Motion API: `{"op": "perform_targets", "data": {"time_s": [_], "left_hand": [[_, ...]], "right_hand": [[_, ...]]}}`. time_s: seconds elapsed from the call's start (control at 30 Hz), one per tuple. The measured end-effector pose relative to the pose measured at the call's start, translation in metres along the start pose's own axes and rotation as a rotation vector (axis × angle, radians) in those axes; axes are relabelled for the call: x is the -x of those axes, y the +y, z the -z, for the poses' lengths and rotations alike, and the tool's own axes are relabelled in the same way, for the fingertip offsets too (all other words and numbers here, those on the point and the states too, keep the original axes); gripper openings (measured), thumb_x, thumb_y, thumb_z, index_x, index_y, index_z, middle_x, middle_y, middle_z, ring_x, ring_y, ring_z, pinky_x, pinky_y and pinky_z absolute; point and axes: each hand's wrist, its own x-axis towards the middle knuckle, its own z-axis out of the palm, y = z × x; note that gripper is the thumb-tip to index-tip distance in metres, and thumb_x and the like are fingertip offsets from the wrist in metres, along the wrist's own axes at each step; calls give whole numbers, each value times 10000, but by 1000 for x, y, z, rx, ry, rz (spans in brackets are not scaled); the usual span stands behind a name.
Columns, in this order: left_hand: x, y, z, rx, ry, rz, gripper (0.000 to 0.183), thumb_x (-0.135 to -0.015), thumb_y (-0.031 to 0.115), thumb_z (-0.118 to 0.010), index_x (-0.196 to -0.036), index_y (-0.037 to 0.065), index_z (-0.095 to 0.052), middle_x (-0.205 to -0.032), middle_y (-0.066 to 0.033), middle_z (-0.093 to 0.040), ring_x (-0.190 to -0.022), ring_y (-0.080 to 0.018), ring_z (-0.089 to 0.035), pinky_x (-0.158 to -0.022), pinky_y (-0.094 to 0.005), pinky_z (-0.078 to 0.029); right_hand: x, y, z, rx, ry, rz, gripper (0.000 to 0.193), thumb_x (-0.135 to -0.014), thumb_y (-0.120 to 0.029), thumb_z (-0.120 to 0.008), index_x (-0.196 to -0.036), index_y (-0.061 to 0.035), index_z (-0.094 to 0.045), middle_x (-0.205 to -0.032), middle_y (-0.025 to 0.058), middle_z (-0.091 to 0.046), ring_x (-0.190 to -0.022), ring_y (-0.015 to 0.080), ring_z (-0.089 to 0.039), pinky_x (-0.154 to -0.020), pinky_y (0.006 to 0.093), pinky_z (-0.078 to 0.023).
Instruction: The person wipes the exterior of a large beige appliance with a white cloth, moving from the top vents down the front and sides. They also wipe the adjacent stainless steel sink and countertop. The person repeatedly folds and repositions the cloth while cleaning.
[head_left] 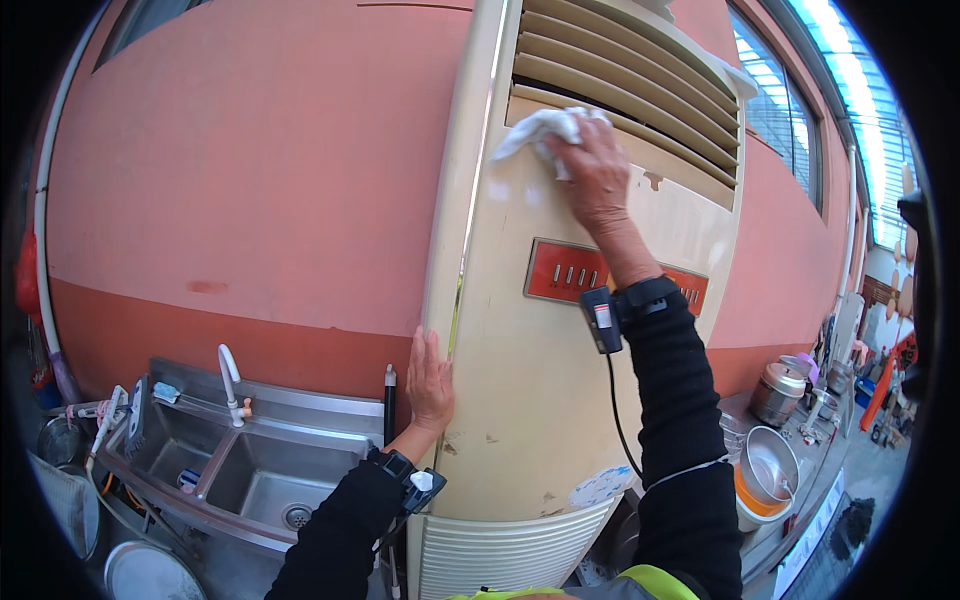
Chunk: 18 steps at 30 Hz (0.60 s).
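A tall beige floor-standing air conditioner (510,370) stands before me, with slatted louvers (630,80) at its top and a red control panel (562,270) at mid-height. My right hand (597,172) presses a white cloth (540,130) against the front just under the louvers, its fingers closed over the cloth. Lower down, my left hand (430,385) rests with straight fingers against the left side edge of the unit and holds nothing. Both wrists wear black straps with small devices.
A steel double sink (290,470) with a white tap (230,375) is at the lower left, against a pink and red wall (250,180). At the right, a counter bears a metal pot (778,392) and a steel strainer bowl (769,464). A round lid (150,572) lies at lower left.
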Motion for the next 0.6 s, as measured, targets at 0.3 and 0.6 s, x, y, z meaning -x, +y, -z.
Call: {"op": "perform_targets", "data": {"time_s": [0.3,0.6], "left_hand": [[2,-2,-6,-5,42,5,506,-909,183,-516,-1382,85,-363,-1385,-225,-382,-1217,-399,-435,-967,-438,-387],[1,-4,-3,-15,29,-24,497,-912,187,-517,-1371,64,-371,-1381,-231,-385,-1207,-407,-442,-954,-442,-397]], "right_hand": [[2,74,3,-234,153,-658,224,-741,-206,-687,-964,-192,-689,-1042,90,-616,-940,289,-601,-808,365,-491],[-60,25,-28,-138,-56,210,301,-714,-194,-700,-1011,-228,-670,-1186,38,-547,-1149,243,-474,-853,420,-391]]}}
